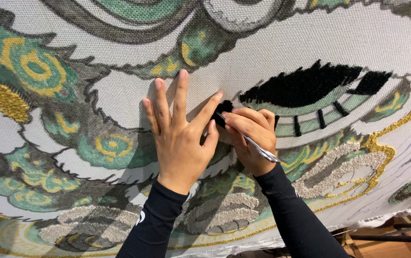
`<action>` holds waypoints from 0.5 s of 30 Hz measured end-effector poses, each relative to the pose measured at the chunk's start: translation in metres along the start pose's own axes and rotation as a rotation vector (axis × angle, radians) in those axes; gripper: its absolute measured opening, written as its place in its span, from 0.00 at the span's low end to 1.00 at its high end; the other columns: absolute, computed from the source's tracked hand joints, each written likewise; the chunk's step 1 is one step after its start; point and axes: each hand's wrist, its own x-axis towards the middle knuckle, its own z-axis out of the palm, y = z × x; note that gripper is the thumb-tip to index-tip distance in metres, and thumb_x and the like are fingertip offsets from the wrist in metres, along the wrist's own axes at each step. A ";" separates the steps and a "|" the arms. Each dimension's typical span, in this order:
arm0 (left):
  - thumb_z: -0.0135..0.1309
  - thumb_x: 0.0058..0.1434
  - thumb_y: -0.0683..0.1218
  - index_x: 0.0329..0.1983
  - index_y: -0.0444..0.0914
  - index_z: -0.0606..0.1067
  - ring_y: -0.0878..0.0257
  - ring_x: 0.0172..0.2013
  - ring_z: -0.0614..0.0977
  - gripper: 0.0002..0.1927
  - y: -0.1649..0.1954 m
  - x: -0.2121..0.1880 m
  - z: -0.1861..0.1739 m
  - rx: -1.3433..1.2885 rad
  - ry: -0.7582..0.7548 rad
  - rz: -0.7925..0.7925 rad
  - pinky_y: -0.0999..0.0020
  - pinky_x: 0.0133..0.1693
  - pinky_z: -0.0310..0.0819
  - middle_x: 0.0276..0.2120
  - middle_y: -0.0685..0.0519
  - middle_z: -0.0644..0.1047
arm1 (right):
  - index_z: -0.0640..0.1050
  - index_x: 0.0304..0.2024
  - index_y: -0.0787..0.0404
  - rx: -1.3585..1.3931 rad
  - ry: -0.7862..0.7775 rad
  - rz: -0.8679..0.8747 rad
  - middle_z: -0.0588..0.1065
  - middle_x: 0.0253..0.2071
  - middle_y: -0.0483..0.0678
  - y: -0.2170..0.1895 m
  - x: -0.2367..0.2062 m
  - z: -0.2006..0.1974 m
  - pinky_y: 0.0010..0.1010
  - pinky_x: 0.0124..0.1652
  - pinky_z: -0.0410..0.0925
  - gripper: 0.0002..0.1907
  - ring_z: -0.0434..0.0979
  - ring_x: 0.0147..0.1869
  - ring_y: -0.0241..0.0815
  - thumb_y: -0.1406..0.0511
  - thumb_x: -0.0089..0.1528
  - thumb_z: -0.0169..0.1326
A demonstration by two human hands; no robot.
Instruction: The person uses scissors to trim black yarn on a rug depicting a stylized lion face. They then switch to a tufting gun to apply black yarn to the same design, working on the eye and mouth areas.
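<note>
The left hand (179,138) lies flat, fingers spread, on the printed canvas (310,43). The right hand (251,136) pinches a metal punch needle (255,145) against it. Black tufted pile (306,86) lies at two o'clock, gold pile (0,98) at nine.

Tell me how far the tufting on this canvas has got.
Done: the long black tufted patch, gold border and grey pile are filled. In hand: the left hand presses the canvas flat while the right hand works a metal tool at a small black patch. Left: large printed green and grey areas remain bare.
</note>
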 end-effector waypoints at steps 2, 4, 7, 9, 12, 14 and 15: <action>0.59 0.65 0.49 0.69 0.63 0.74 0.42 0.78 0.40 0.28 -0.001 0.001 -0.001 0.008 -0.012 -0.003 0.34 0.74 0.29 0.79 0.50 0.49 | 0.79 0.46 0.62 0.029 0.029 -0.001 0.81 0.49 0.45 0.000 -0.001 0.000 0.36 0.52 0.62 0.05 0.80 0.55 0.41 0.72 0.67 0.58; 0.59 0.65 0.49 0.69 0.63 0.74 0.42 0.78 0.41 0.28 -0.002 0.003 -0.001 0.011 -0.016 -0.004 0.34 0.74 0.30 0.79 0.50 0.49 | 0.77 0.47 0.62 0.073 0.059 -0.004 0.81 0.50 0.45 0.001 -0.003 -0.001 0.36 0.53 0.63 0.05 0.80 0.56 0.42 0.72 0.68 0.56; 0.59 0.65 0.49 0.68 0.63 0.74 0.41 0.77 0.41 0.28 -0.001 0.002 -0.003 0.015 -0.027 -0.009 0.34 0.74 0.30 0.78 0.50 0.50 | 0.75 0.48 0.61 0.127 0.076 0.004 0.81 0.50 0.45 0.001 -0.006 -0.001 0.37 0.55 0.64 0.06 0.79 0.56 0.42 0.72 0.69 0.55; 0.59 0.65 0.49 0.68 0.62 0.74 0.41 0.77 0.41 0.28 -0.001 0.003 -0.002 0.018 -0.031 -0.010 0.33 0.74 0.31 0.78 0.50 0.50 | 0.74 0.48 0.61 0.105 0.062 0.009 0.81 0.49 0.46 0.001 -0.007 -0.001 0.37 0.54 0.64 0.06 0.79 0.55 0.42 0.72 0.69 0.55; 0.59 0.64 0.49 0.68 0.62 0.74 0.40 0.77 0.41 0.28 -0.001 0.003 -0.003 0.016 -0.024 -0.006 0.33 0.73 0.31 0.78 0.49 0.50 | 0.75 0.48 0.61 0.089 0.057 0.016 0.81 0.49 0.45 0.000 -0.005 0.000 0.37 0.54 0.63 0.06 0.80 0.55 0.42 0.72 0.69 0.56; 0.58 0.65 0.49 0.68 0.62 0.74 0.41 0.77 0.42 0.28 0.000 0.003 -0.004 0.018 -0.020 -0.004 0.34 0.73 0.31 0.78 0.49 0.50 | 0.76 0.46 0.61 0.060 0.030 0.015 0.81 0.49 0.45 0.000 -0.003 0.000 0.36 0.53 0.62 0.05 0.80 0.55 0.42 0.71 0.68 0.57; 0.58 0.65 0.48 0.68 0.62 0.75 0.41 0.77 0.42 0.28 0.000 0.003 -0.005 0.018 -0.018 -0.002 0.34 0.74 0.31 0.78 0.50 0.50 | 0.76 0.45 0.60 0.043 0.017 0.015 0.81 0.49 0.45 -0.001 -0.002 0.000 0.36 0.53 0.61 0.05 0.80 0.55 0.42 0.71 0.68 0.57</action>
